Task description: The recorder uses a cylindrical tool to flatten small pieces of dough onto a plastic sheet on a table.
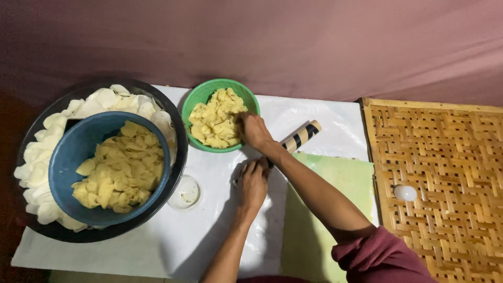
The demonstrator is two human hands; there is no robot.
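Green bowl (201, 97): smooth plastic, slight sheen; holds matt, pale yellow, floury-looking pieces (215, 123). Left of the green bowl, blue bowl (70, 152): smooth matt plastic, same yellow pieces, set in a dark glossy basin (178, 141) of smooth white slices (105, 99). Below the green bowl, white sheet (183, 236): thin plastic, shiny, creased; a small clear plastic lid (185, 192) on it. Right of the green bowl, striped roller (303, 135): smooth finish, material unclear. Farther right, woven mat (445, 157): split bamboo, rough, dull tan.

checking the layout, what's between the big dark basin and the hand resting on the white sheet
In the head view, a small round clear lid lies on the white sheet between the dark basin and the left hand; otherwise bare sheet.
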